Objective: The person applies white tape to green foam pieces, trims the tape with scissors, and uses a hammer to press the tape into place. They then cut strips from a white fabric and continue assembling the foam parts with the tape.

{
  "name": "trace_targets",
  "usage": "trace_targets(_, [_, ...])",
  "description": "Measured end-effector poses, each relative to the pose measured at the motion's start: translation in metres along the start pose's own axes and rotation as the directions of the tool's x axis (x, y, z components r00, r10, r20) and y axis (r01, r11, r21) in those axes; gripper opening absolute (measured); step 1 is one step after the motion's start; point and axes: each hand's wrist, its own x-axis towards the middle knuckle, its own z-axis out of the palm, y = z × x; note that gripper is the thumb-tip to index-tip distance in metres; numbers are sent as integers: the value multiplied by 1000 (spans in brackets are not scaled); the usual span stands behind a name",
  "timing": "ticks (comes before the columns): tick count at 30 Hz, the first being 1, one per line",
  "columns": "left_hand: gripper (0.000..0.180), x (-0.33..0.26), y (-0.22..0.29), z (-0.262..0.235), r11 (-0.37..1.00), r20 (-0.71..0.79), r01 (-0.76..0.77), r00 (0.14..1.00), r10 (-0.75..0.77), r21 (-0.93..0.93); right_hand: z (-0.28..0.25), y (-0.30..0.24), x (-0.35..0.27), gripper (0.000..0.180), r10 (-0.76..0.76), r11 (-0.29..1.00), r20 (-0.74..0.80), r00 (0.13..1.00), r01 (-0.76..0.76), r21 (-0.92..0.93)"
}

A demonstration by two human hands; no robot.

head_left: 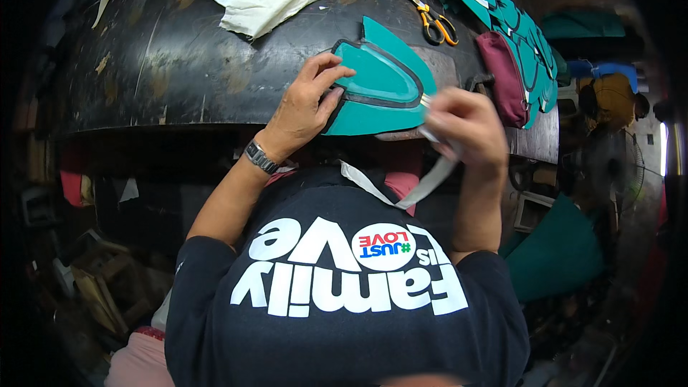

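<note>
From here, the left hand [312, 93], its grip half open, touches the left side of a green piece [380, 75] at the bench's [179, 79] near edge. Rightward, the blurred right hand [466, 125] has its grip closed round a white strip [432, 183].

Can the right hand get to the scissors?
Probably yes, the way looks open: the scissors lie uncovered on the table, beyond the right hand. It holds a strip, so may have to drop that first.

scuffed workbench [179, 64], scissors [424, 9] and stacked green pieces [517, 27] show a workshop.
</note>
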Motion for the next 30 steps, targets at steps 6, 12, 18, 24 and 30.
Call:
trace_targets(6, [40,-5,-6,1,998,-79,34,996,-29,58,22,28,47,15,94,986,-113,989,-108,-129])
trace_targets(12, [42,-6,-7,1,997,-93,62,994,-58,43,33,35,68,12,115,949,-109,987,-142,-283])
trace_targets(18, [40,-7,-9,5,992,-100,3,995,10,128,39,40,67,10,61,958,-134,989,-96,-271])
trace_targets(24, [39,-9,-10,5,987,-97,-6,995,22,164,50,45,61,10,-86,888,-181,980,-7,-460])
trace_targets(30, [39,-9,-7,5,982,-72,-30,996,44,184,56,49,60,28,-370,628,-160,915,119,-769])
